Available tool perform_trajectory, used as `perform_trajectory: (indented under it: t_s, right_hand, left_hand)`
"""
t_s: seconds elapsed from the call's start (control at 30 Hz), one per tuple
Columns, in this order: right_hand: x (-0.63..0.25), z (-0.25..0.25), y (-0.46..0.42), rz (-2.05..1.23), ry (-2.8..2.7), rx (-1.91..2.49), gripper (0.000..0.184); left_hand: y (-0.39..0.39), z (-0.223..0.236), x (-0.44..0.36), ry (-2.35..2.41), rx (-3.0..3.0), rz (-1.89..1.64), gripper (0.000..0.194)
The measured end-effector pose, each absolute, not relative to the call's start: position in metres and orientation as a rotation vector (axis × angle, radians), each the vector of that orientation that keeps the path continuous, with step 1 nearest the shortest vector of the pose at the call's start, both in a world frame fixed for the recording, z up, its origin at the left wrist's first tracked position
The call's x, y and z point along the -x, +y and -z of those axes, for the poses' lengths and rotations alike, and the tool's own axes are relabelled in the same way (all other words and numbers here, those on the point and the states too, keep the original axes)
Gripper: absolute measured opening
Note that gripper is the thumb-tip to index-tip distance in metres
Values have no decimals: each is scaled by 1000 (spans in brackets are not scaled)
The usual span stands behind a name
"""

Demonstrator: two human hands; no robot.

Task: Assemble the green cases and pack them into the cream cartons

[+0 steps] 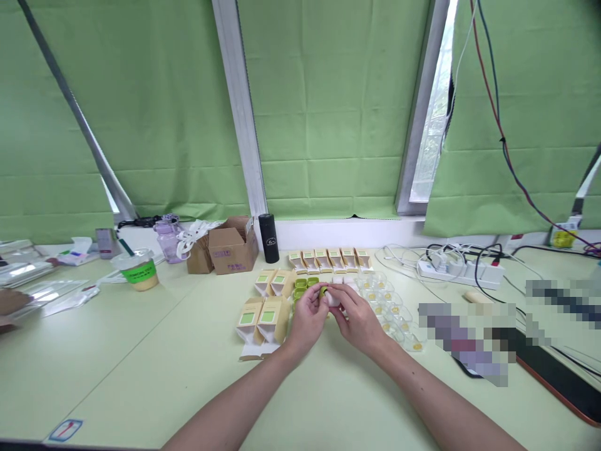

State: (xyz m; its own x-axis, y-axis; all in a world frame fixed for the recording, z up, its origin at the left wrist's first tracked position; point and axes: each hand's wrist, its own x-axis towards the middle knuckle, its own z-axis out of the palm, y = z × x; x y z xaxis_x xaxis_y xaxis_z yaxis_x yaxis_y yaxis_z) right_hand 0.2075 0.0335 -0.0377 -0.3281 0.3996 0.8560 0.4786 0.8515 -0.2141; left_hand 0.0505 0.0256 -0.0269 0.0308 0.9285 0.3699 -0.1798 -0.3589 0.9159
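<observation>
My left hand and my right hand meet over the middle of the pale green table. Together they pinch a small white jar with a green lid; the left fingers are on the lid, the right fingers round the white body. Just behind lie several loose green lids. To the right sit several small clear jars with yellow inside. Left of my hands stand tan cartons with green labels, and a row of open cartons lines the back.
A black flask and an open cardboard box stand by the window sill. A cup with a green label and plastic bags lie left. A power strip with cables and a dark tablet lie right.
</observation>
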Motion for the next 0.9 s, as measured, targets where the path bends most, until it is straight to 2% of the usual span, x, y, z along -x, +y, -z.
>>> perform_trajectory:
  t_s: [0.43,0.63,0.9]
  right_hand:
    - [-205,35,30,131,-1934,663,42]
    - [-205,45,32,150,-1931,692,50]
    - [-203,44,30,169,-1915,659,52]
  left_hand:
    - [24,31,-51,813,-1427,-1533,44]
    - [24,37,-48,803,-1517,-1460,58]
    - [27,33,-47,798,-1521,-1441,59]
